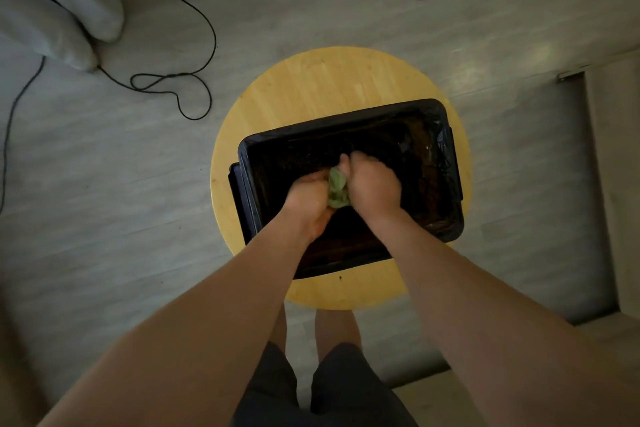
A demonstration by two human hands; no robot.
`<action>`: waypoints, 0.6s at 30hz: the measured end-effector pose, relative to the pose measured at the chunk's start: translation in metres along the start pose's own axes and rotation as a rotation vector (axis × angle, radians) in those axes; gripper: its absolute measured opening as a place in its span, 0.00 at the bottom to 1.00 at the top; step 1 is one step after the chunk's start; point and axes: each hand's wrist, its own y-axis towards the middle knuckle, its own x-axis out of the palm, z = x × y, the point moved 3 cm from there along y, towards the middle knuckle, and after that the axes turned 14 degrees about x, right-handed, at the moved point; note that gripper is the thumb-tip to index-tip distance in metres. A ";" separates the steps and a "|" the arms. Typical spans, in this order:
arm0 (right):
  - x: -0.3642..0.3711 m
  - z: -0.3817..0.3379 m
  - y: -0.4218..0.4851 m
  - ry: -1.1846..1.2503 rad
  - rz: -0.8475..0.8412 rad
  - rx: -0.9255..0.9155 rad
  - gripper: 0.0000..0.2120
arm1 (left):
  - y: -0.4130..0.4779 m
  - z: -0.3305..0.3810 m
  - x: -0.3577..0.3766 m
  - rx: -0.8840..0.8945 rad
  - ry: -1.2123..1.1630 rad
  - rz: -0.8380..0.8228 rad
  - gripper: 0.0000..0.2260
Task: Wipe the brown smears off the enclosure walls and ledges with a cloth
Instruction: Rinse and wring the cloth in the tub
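Forearms [239,291] extended over black enclosure tub [346,118] on round wooden table [311,80]. Green cloth [336,189] clamped between left hand [310,199] and right hand [374,189], fists together over tub interior. Judged: cloth being bunched; next, firm wall contact required.

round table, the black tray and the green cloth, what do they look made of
Round table: pale wood, satin finish; parallel jointed strips and grain show. Black tray: probably moulded plastic, judging by its smooth rounded rim; the crinkled glossy film at its right end looks like a plastic liner. Green cloth: soft fabric, crumpled into folds.
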 end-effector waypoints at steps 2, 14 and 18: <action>-0.002 0.012 0.010 0.103 0.016 0.169 0.20 | -0.002 -0.003 -0.007 0.029 0.022 0.018 0.17; 0.011 -0.018 -0.030 0.421 -0.407 0.265 0.21 | -0.004 0.002 -0.004 -0.178 -0.179 0.131 0.18; -0.019 -0.028 -0.056 0.377 -0.199 -0.049 0.20 | 0.005 0.010 -0.007 -0.204 -0.238 0.089 0.19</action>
